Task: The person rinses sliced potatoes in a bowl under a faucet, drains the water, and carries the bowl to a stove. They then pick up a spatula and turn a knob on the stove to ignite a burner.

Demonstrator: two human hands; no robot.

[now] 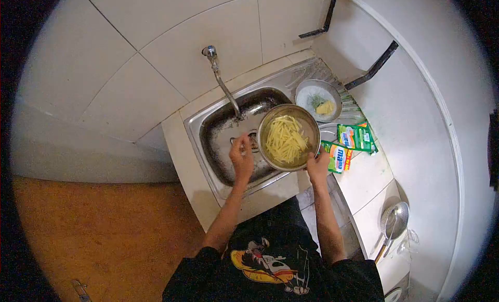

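A round metal bowl (263, 156) of pale yellow cut strips (286, 139), which look like potato sticks, is tilted slightly over the right part of the sink. My right hand (318, 168) grips its lower right rim, thumb on top. My left hand (241, 159) is over the sink basin, just left of the bowl and apart from it. Its fingers are curled, and whatever they might hold is hidden. Beneath and beside that hand, the drain (253, 140) shows in part. The faucet spout (227, 94) hangs above the basin.
A second bowl (307, 90) with whitish contents, something green and a yellow piece stands on the drainboard (352, 105). Green packets (355, 137) lie right of my right hand. A metal strainer (395, 220) rests farther right on the counter. Black brackets (374, 67) are on the wall.
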